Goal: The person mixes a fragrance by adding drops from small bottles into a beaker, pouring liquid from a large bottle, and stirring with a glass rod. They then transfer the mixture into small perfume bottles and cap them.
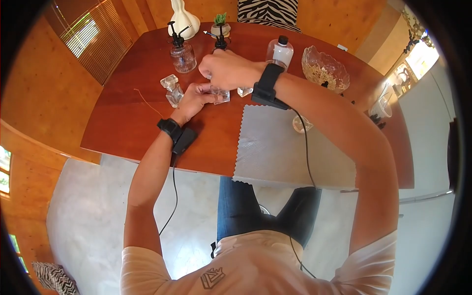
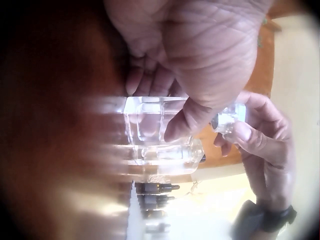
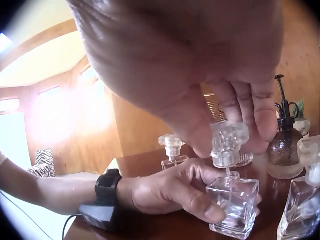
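Note:
My left hand [image 1: 193, 101] grips a small square glass perfume bottle [image 3: 234, 207] low on its sides, thumb on the near face. The bottle stands upright on the wooden table and a thin tube shows inside it. Above it, my right hand [image 1: 231, 71] pinches a clear faceted cap [image 3: 227, 145] between thumb and fingers. The cap sits just over the bottle's neck, part of which shows beneath it. To the left stands a similar capped bottle [image 1: 172, 92]. Another clear bottle [image 3: 300, 207] is close on the other side, partly hidden by my right hand in the head view.
Behind the hands are a ribbed glass spray bottle [image 1: 183, 58], a second black-topped sprayer [image 1: 221, 42] and a white vase [image 1: 184, 22]. Rightward stand a black-capped bottle [image 1: 281, 50] and a glass bowl [image 1: 324, 69]. A grey cloth [image 1: 270, 142] covers the table's near right.

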### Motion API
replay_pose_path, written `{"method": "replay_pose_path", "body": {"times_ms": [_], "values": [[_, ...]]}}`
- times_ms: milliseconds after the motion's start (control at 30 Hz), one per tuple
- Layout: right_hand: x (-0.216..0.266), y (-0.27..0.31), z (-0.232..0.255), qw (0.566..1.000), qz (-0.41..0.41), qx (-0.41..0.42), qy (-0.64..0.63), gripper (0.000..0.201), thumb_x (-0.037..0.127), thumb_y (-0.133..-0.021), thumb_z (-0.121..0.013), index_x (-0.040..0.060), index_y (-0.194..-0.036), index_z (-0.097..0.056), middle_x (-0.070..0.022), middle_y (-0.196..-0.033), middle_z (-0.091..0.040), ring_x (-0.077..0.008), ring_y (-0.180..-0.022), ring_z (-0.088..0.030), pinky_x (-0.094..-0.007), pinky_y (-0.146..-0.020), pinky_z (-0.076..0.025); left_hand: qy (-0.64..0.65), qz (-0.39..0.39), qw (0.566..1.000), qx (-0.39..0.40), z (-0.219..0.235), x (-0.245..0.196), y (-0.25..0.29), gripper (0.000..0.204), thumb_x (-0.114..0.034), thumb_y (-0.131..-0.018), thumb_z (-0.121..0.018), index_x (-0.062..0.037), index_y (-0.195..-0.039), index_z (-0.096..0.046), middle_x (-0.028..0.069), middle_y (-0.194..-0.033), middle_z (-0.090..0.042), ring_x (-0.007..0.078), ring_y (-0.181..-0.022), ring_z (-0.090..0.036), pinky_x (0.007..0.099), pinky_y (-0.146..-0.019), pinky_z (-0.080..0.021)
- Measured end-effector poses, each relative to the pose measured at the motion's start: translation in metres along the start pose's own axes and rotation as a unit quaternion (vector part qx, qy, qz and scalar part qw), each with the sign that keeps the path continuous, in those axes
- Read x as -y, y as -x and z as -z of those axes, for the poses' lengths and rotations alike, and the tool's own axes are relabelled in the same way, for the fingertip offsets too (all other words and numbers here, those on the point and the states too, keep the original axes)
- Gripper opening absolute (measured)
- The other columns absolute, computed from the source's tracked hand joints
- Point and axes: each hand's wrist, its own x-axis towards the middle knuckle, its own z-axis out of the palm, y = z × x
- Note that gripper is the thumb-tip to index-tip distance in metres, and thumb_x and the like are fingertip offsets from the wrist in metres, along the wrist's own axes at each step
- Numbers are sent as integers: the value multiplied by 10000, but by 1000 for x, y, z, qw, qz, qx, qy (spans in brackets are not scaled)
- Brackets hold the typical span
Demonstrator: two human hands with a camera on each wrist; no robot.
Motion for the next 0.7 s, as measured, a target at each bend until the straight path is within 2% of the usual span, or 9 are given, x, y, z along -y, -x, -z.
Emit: {"method": "replay_pose_path", "body": {"times_ms": [67,167,267,367,467,567,667,700], "values": [[-8,-5,0,999,-19,-5,-29,132,16,-759,-636,5,-879,-691,-241,-899,-680,-433,-840,-674,-494,-678,-517,1,3,1000,6,0,-1,-1,260,-44,-869,-768,47,-1112,-741,20,-1020,-742,70,-898,-629,249,-844,-496],[-7,2,4,998,-33,31,-32,140,56,-775,-656,-11,-893,-694,-249,-912,-679,-437,-872,-672,-497,-705,-525,1,3,1000,15,1,0,-2,267,-39,-873,-761,43,-1126,-739,24,-1039,-743,70,-901,-629,251,-848,-496],[-23,-1,-19,1000,17,6,4,169,91,-786,-681,-29,-903,-698,-246,-919,-683,-435,-919,-670,-499,-742,-535,-6,-3,1000,19,2,0,-2,268,-39,-878,-755,41,-1133,-737,26,-1057,-744,74,-918,-634,254,-867,-499],[-9,3,-15,999,-33,-24,4,214,104,-777,-710,-44,-931,-703,-258,-912,-684,-441,-953,-666,-499,-794,-540,-1,-6,1000,15,2,4,-1,270,-40,-882,-750,39,-1140,-734,23,-1069,-744,78,-946,-641,255,-893,-499],[-5,-3,-7,998,-62,13,2,249,116,-785,-720,-39,-980,-709,-285,-955,-678,-458,-957,-663,-499,-821,-541,-8,-18,1000,2,4,11,-4,261,-14,-888,-738,45,-1142,-731,32,-1049,-741,91,-947,-651,263,-889,-515],[-12,-9,0,995,-14,104,6,309,185,-816,-722,-46,-1019,-701,-304,-1017,-668,-466,-966,-661,-509,-829,-538,-21,-10,1000,-9,2,7,-3,256,-3,-885,-736,52,-1135,-732,34,-1031,-738,93,-933,-651,268,-877,-521],[-22,-5,-12,997,39,20,70,366,250,-836,-719,-55,-1037,-691,-284,-1081,-672,-458,-991,-667,-510,-830,-542,-14,1,1000,-7,2,4,-1,254,-9,-883,-739,52,-1130,-734,28,-1026,-737,88,-923,-644,268,-876,-516],[-16,-3,-7,996,21,29,77,369,252,-837,-717,-56,-1037,-690,-273,-1081,-677,-451,-999,-670,-513,-830,-542,-9,3,1000,-3,2,4,-1,254,-11,-884,-740,52,-1130,-735,27,-1025,-737,86,-920,-642,267,-878,-515]]}}
